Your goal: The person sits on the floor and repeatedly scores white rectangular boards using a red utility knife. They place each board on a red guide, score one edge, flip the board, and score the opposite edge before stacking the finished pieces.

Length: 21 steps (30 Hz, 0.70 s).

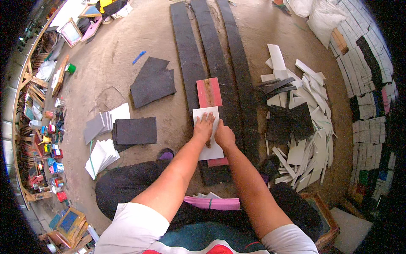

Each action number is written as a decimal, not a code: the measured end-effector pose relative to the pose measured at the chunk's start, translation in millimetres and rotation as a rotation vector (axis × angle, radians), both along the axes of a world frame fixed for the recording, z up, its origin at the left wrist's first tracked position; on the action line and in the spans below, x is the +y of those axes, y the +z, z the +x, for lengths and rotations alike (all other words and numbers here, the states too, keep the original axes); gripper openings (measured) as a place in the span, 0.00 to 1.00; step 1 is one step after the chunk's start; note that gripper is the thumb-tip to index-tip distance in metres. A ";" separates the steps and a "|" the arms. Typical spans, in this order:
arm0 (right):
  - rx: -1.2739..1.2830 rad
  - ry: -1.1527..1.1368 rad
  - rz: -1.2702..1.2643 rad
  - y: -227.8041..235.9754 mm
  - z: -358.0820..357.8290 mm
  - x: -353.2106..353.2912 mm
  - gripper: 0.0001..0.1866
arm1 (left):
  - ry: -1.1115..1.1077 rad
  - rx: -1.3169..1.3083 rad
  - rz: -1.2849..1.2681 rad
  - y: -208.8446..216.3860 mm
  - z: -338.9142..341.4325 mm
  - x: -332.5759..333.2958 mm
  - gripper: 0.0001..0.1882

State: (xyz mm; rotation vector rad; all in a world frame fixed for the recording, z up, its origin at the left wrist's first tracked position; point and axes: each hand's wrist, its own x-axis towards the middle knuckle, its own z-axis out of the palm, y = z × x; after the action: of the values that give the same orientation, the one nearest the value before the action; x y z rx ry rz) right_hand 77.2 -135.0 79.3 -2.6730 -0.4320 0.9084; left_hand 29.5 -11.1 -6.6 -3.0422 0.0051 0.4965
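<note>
My left hand (204,128) lies flat with spread fingers on a white rectangular sheet (215,151), pressing on its upper middle. My right hand (225,136) is closed at the sheet's right edge; whatever its fingers hold is hidden. Beneath the sheet is a pink board with a worn brown stripe (215,98), which sticks out at the far end and a little at the near end. These rest on long black strips (211,46) stretched over the floor. A bundle of pink sheets (220,204) tied with a green band sits in front of my body.
To the left are a stack of dark grey sheets (137,130), fanned white sheets (100,155), black pieces (154,82) and a blue pen-like tool (138,57). Heaped white offcuts (315,122) lie at right, before stacked bundles (368,135). Paint pots (56,167) line the far left.
</note>
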 end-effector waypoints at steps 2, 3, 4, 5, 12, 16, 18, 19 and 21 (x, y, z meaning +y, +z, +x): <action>-0.014 0.030 0.045 5.9 -25.9 -5.1 0.26 | 0.011 -0.203 0.064 -27.2 -10.3 13.0 0.76; -0.001 0.062 0.071 15.0 -42.7 3.4 0.27 | 0.038 -0.370 0.148 -49.1 -27.7 31.4 0.74; 0.005 0.017 0.054 10.1 -46.2 -15.1 0.28 | 0.034 -0.184 0.089 -31.1 -14.5 12.4 0.76; -0.004 -0.026 0.013 -4.0 -51.2 -38.0 0.31 | 0.014 0.006 0.035 9.9 3.4 -9.4 0.78; 0.087 -0.037 0.035 -11.7 -118.1 -84.8 0.39 | 0.030 0.245 0.052 65.3 4.2 -12.8 0.85; 0.105 -0.047 -0.015 -12.5 -142.0 -99.4 0.38 | 0.026 0.195 0.037 57.8 1.6 -8.9 0.87; 0.169 -0.049 -0.042 3.0 -148.9 -103.6 0.42 | 0.023 0.183 0.031 56.0 -0.2 -7.6 0.86; 0.151 -0.046 -0.048 0.8 -154.9 -109.7 0.42 | 0.025 0.193 0.030 58.1 0.6 -10.4 0.86; 0.115 -0.040 -0.060 -5.9 -168.3 -122.5 0.42 | 0.031 0.214 0.027 62.0 4.6 -14.5 0.87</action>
State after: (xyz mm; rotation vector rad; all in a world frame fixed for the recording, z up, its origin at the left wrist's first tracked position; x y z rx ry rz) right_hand -91.1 -257.4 73.5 -2.6553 -0.3287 1.0727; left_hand 34.2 -25.6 55.4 -2.9504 -0.0395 0.8149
